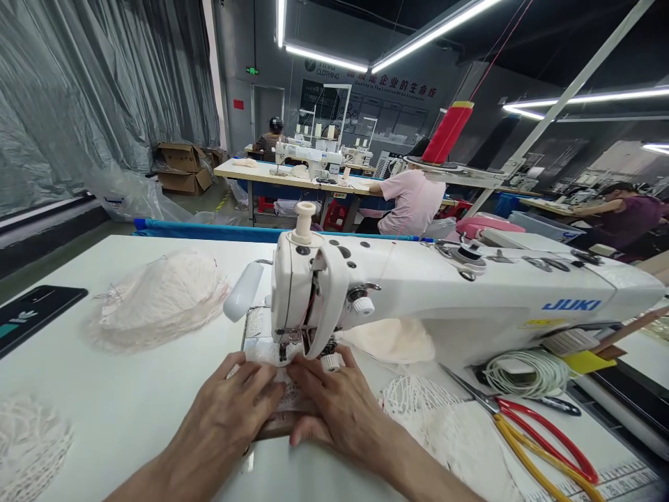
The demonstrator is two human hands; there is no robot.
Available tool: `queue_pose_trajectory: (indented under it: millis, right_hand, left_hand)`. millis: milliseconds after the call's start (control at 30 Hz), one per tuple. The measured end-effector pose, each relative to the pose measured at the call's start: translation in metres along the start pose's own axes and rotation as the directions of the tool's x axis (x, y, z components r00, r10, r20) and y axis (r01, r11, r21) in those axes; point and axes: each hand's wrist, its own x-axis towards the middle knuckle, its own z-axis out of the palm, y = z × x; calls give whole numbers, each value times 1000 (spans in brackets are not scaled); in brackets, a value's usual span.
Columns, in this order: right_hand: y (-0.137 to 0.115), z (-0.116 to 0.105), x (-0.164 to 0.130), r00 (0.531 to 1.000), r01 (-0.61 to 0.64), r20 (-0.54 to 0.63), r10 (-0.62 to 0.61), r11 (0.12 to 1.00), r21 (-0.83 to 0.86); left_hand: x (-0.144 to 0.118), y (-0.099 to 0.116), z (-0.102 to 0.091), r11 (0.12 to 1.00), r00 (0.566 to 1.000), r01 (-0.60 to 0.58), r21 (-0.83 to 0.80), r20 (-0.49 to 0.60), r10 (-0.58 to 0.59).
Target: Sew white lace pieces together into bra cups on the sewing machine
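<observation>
Both hands flat on counter [130,390], left hand [230,411] and right hand [339,408] pressing lace strip [289,399] between them, its long axis running straight ahead under needle [285,348].

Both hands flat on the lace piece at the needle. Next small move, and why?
Probably ease the lace piece a little further back under the presser foot. The left hand and right hand both press it flat just in front of the sewing machine head, fingertips close to the foot, so a short, even two-handed feed looks best.
</observation>
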Motion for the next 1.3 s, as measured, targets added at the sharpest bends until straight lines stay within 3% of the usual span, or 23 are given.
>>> queue_pose_trajectory:
  millis: [267,433,700,833,967,1133,1300]
  right_hand:
    - [7,11,3,995,-58,71,64,995,-83]
    - [7,9,5,991,-82,100,89,995,-63]
    - [5,8,7,983,-101,139,121,985,-141]
    - [5,8,6,991,-79,97,95,984,-161]
    - [1,3,3,1000,22,25,-18,990,-138]
    - [-10,-2,-2,992,101,-73,-103,994,-40]
    - [-14,-3,-1,991,93,-97,-91,996,10]
  left_hand:
    - [6,-17,4,999,999,11,50,31,-12]
    - [7,-16,1,1000,1000,20,18,-8,-20]
    - [4,-13,7,996,997,68,58,27,-69]
    - [2,-9,8,993,997,61,98,44,-66]
    - [-1,-6,6,993,998,9,114,57,-15]
    - [-2,-5,5,985,992,-99,140,-68,109]
    - [-5,-5,14,986,986,-114,118,-108,127]
